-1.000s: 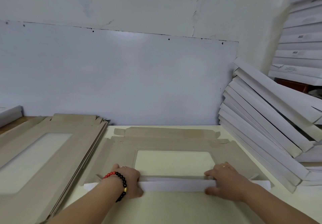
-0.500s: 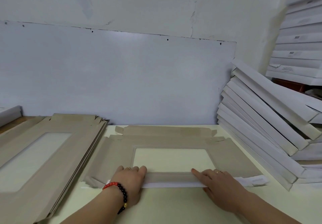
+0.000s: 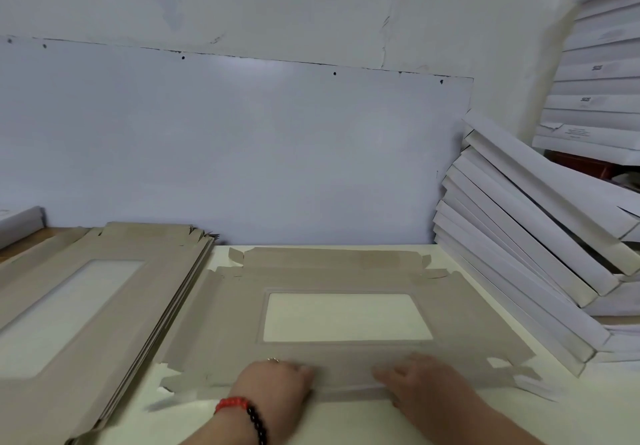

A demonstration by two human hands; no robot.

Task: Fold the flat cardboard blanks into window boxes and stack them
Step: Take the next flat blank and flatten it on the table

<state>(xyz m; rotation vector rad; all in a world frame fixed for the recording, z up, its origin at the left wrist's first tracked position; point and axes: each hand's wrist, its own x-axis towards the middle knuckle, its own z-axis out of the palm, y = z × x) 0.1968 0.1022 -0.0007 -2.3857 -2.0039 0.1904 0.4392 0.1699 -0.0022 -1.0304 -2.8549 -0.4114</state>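
a flat blank (image 3: 346, 278) was laid on the table (image 3: 346, 424), its window toward the middle. both hands were placed on its near edge, the left hand (image 3: 273, 385) left of the right hand (image 3: 426, 385). a pile of blanks (image 3: 86, 306) was set to the left, leaning boxes (image 3: 519, 254) to the right, stacked boxes (image 3: 599, 91) behind those, a wall board (image 3: 225, 150) at the back.
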